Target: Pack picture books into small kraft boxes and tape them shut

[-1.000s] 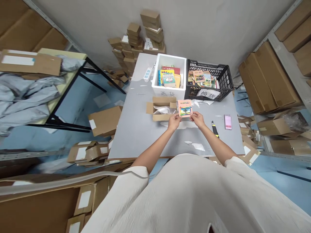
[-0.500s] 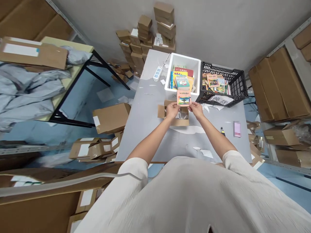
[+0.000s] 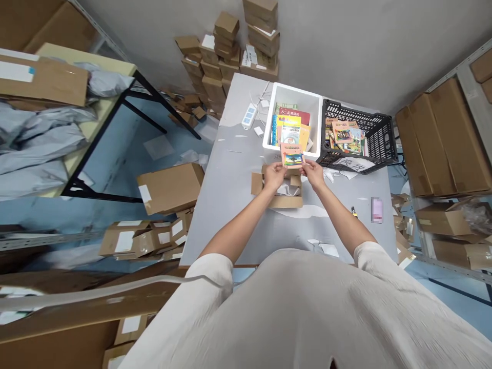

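Fingers of my left hand (image 3: pixel 274 177) and right hand (image 3: pixel 315 174) pinched the pink book (image 3: pixel 292 156) at its lower corners, equally near; it extended beyond them, toward the white box (image 3: pixel 315 151). Long axis unclear.

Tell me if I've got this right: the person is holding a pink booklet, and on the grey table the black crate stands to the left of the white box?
Not quite: the head view shows the black crate to the right of the white box, not the left. The pink booklet is indeed being held, and crate and box do stand on the grey table.
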Tool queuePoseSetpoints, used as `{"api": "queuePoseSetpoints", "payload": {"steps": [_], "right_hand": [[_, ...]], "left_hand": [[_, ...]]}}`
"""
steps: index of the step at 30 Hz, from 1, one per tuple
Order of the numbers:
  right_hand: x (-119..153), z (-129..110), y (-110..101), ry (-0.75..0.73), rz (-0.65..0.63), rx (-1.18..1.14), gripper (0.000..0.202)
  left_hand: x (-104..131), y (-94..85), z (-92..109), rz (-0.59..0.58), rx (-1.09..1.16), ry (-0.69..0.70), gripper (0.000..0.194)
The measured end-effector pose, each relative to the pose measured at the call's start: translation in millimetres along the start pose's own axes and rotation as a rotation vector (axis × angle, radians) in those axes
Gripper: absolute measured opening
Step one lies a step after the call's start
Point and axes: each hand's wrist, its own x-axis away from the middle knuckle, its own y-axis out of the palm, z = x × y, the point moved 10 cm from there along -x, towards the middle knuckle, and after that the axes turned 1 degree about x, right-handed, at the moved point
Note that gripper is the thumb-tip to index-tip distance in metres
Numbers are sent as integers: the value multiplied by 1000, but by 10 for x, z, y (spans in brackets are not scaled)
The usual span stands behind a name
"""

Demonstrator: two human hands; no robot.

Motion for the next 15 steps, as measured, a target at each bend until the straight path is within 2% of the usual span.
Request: {"api": "queuePoseSetpoints", "payload": {"steps": [3, 6, 8, 10, 12, 15], "right_hand": [[-90, -33, 29, -25, -4, -39, 55], [-150, -19, 100, -40, -19, -131, 78], [-143, 44, 147, -34, -41, -151, 85], [-99, 123, 169, -32, -65, -119, 76], [-42, 177, 160, -49, -78, -54, 58], [0, 114, 141, -145, -73, 109, 36]], "left_hand": [[-102, 7, 76, 21, -31, 17, 28], [-181, -22, 117, 73, 0, 41, 48], [-176, -46, 92, 81, -12, 40, 54], [-125, -61, 52, 54, -57, 46, 50], [-50, -74, 29, 13, -119, 73, 43], [43, -90, 36, -26, -218, 122, 34]]}}
